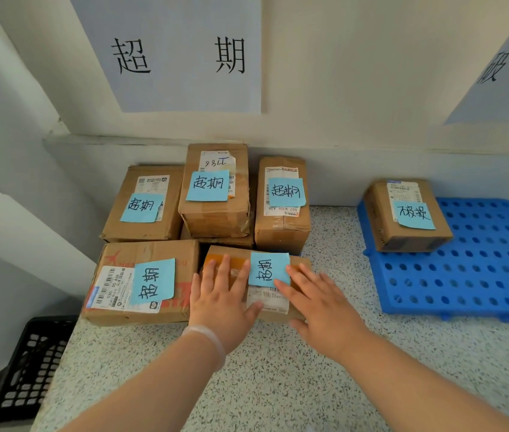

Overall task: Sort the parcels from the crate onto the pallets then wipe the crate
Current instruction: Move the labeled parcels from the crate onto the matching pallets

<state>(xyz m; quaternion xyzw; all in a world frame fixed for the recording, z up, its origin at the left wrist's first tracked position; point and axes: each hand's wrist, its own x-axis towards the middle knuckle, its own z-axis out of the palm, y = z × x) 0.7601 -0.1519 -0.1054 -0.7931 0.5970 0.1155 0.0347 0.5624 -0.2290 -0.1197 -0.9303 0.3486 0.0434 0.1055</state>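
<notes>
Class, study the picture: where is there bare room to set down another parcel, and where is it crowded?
Free: most of the blue pallet, in front and right of its single parcel; the speckled surface between pallet and the parcel cluster; also nearest the camera. Crowded: that cluster under the wall sign, boxes packed together.

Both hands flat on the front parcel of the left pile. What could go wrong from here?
1. The blue note on the front parcel sits between the left hand and right hand. A sliding finger could peel it off and lose the sort label.
2. If pushed back, that parcel could hit the stacked parcel behind it, which rests on another box and might shift.
</notes>
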